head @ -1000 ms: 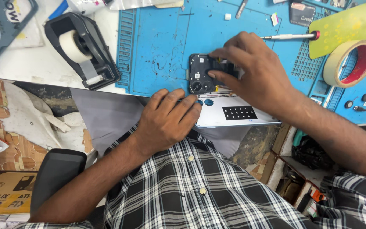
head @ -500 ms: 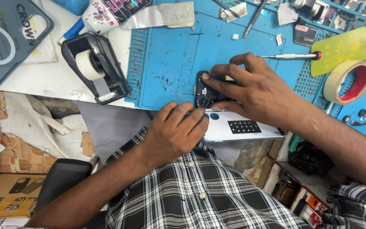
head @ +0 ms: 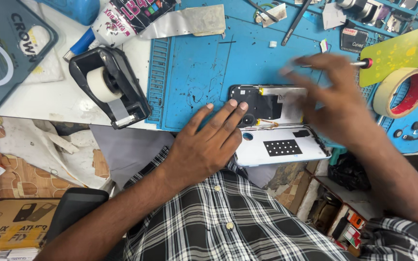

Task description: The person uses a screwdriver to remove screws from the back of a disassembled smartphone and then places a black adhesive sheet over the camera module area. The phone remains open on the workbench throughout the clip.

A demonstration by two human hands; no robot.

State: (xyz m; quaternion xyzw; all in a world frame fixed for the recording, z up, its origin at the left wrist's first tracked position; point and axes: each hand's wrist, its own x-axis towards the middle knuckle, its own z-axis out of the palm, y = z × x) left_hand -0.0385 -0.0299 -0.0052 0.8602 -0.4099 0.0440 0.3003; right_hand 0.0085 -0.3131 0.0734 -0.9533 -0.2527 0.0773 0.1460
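While the left hand [head: 208,145] presses flat-fingered on the opened phone [head: 267,104], the right hand [head: 337,99] (blurred) hovers, fingers spread.

An opened phone [head: 267,104] lies near the middle of the frame on a work mat [head: 194,72], and its detached back cover [head: 281,145] lies just below it, at the mat's lower edge. The left hand [head: 209,142] rests below and left of the phone, fingertips touching its left end. The right hand [head: 337,101], blurred, hovers over the phone's right end; whether it touches is hard to tell. A screwdriver [head: 359,63] lies above that hand. A tape roll [head: 402,92] sits at the right edge. A tape dispenser [head: 110,87] stands left of the mat. A glue tube [head: 122,21] lies in the upper left.
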